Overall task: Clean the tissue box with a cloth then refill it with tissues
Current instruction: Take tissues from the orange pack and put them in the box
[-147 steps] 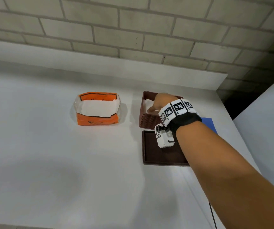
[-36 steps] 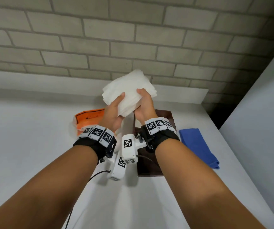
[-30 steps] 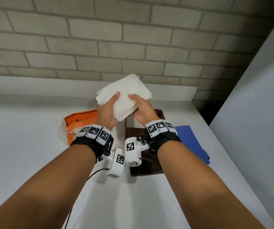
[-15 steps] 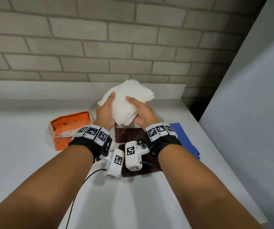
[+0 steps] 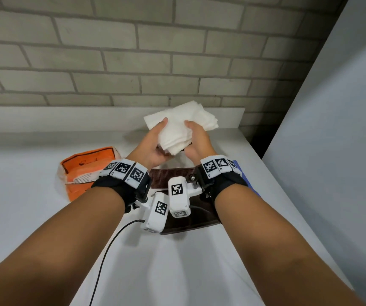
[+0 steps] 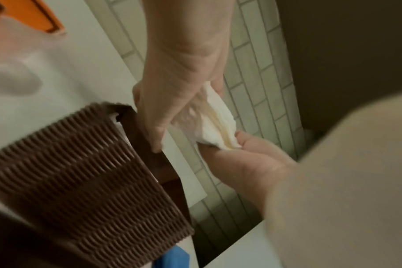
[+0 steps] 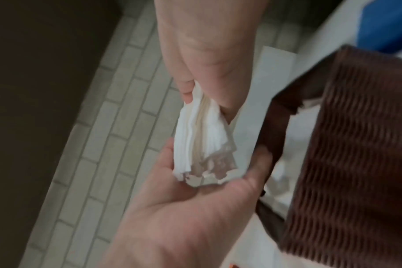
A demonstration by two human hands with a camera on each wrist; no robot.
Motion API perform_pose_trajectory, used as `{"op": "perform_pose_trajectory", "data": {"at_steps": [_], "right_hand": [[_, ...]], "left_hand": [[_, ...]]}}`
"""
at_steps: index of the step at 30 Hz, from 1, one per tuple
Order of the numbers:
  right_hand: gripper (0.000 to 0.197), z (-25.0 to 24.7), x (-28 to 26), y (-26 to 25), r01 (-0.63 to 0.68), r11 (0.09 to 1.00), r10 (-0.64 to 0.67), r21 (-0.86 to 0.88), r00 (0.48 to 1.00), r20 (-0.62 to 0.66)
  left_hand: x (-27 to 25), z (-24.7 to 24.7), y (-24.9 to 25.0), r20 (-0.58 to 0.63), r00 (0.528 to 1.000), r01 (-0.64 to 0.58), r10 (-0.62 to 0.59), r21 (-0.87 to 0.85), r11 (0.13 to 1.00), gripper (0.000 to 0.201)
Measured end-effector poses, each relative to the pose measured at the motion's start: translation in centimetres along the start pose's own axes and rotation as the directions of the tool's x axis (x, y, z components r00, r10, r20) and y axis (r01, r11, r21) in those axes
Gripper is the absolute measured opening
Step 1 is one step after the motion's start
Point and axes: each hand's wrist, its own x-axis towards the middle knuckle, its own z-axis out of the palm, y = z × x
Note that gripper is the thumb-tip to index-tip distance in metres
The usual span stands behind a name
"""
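Both hands hold one stack of white tissues in the air over the far end of the brown ribbed tissue box. My left hand grips the stack's left side and my right hand grips its right side, thumbs on top. The box's brown lid lies flat on the table in front of the box, partly hidden by the wrist cameras. In the right wrist view the tissues are pinched between the two palms beside the open box, which has some white tissue inside. The blue cloth lies to the right of the box.
An opened orange tissue pack lies on the white table left of the box. A brick wall with a white ledge runs along the back. A grey panel stands along the table's right edge. A black cable trails under my left forearm.
Earlier my right hand alone reached into the box. Over the last second both hands have kept their hold on the tissue stack and brought it lower, down over the box.
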Motion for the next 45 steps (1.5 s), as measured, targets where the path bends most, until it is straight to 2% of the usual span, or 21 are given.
{"op": "perform_pose_trajectory", "data": {"at_steps": [2,6,8,10,12,14,15,17,19,21,23,25,27,29,32,35,37,39,41,43,45], "right_hand": [[0.048,-0.1,-0.5,0.6,-0.061,0.998,0.062,-0.019,0.998,0.011],[0.048,-0.8,-0.3,0.7,0.04,0.996,-0.041,-0.084,0.999,-0.016],[0.062,-1.8,0.3,0.0,0.123,0.983,-0.134,-0.133,0.988,-0.076],[0.076,-2.7,0.9,-0.7,0.119,0.962,-0.149,-0.247,0.983,-0.108],[0.072,-2.9,0.9,-0.9,0.079,0.927,-0.106,-0.366,0.993,-0.054],[0.058,-2.6,0.6,-0.7,0.079,0.89,-0.09,-0.45,0.996,-0.004],[0.053,-2.5,0.6,-0.6,0.094,0.873,-0.106,-0.478,0.994,0.003],[0.051,-2.7,0.7,-0.5,0.153,0.841,-0.174,-0.519,0.985,0.008],[0.051,-3.2,0.5,-0.6,0.191,0.76,-0.227,-0.621,0.974,0.023],[0.05,-3.4,0.2,-0.6,0.183,0.579,-0.228,-0.794,0.972,0.058],[0.05,-3.4,0.0,-0.3,0.154,0.325,-0.216,-0.933,0.973,0.085],[0.046,-3.5,-0.1,-0.2,0.112,0.096,-0.223,-0.989,0.971,0.088],[0.043,-3.5,-0.1,0.0,0.094,-0.032,-0.227,-0.995,0.969,0.098],[0.042,-3.7,-0.1,0.2,0.093,-0.103,-0.225,-0.99,0.968,0.115],[0.043,-4.1,0.1,0.8,0.115,-0.204,-0.24,-0.972,0.957,0.164],[0.039,-4.4,0.6,1.6,0.14,-0.343,-0.278,-0.929,0.929,0.243],[0.037,-4.5,0.9,2.0,0.139,-0.391,-0.304,-0.91,0.913,0.271],[0.04,-4.4,1.0,1.9,0.147,-0.428,-0.34,-0.892,0.888,0.31],[0.043,-4.2,1.0,1.5,0.195,-0.476,-0.366,-0.858,0.843,0.394],[0.042,-3.8,1.0,1.2,0.269,-0.497,-0.316,-0.825,0.829,0.461],[0.036,-3.0,1.1,1.2,0.306,-0.449,-0.22,-0.839,0.872,0.436]], "left_hand": [[0.1,0.2,-0.1,-0.002,1.0,-0.007,0.007,0.013,1.0,0.047],[0.4,-0.6,0.0,-0.053,0.998,-0.024,0.028,0.076,0.997,0.026],[0.5,-1.4,0.5,-0.065,0.997,-0.026,0.037,0.155,0.988,0.022],[0.5,-2.2,1.0,-0.024,0.999,-0.016,0.022,0.22,0.975,0.03],[0.4,-2.4,1.3,0.036,0.999,0.023,-0.033,0.253,0.967,0.034],[0.0,-1.9,1.1,0.042,0.998,0.041,-0.056,0.295,0.955,0.026],[0.1,-1.6,1.0,0.012,0.999,0.027,-0.033,0.319,0.947,0.022],[0.8,-1.4,0.5,-0.103,0.988,-0.071,0.114,0.349,0.934,0.025],[2.0,-1.8,-0.1,-0.184,0.945,-0.167,0.269,0.435,0.885,0.051],[2.4,-2.0,-0.7,-0.198,0.902,-0.19,0.383,0.615,0.765,0.067],[2.8,-2.1,-1.2,-0.144,0.875,-0.168,0.463,0.806,0.568,0.065],[3.0,-2.0,-1.3,-0.07,0.888,-0.101,0.455,0.935,0.34,0.06],[2.8,-1.5,-1.2,-0.047,0.92,-0.032,0.39,0.981,0.194,0.054],[2.5,-1.0,-1.1,-0.056,0.939,0.01,0.338,0.991,0.135,0.045],[2.1,-0.7,-1.4,-0.028,0.938,0.012,0.346,0.999,0.05,0.039],[1.8,-0.9,-2.0,0.023,0.908,-0.021,0.419,1.0,-0.01,0.038],[1.5,-1.2,-2.5,0.097,0.868,-0.088,0.488,0.995,-0.042,0.049],[1.3,-1.6,-2.4,0.201,0.809,-0.124,0.552,0.977,-0.175,0.062],[1.1,-2.0,-2.0,0.316,0.75,-0.101,0.581,0.923,-0.372,0.057],[1.2,-2.1,-1.6,0.378,0.765,-0.095,0.521,0.867,-0.489,0.04],[1.6,-2.0,-1.4,0.359,0.84,-0.108,0.407,0.845,-0.523,0.031]]}}
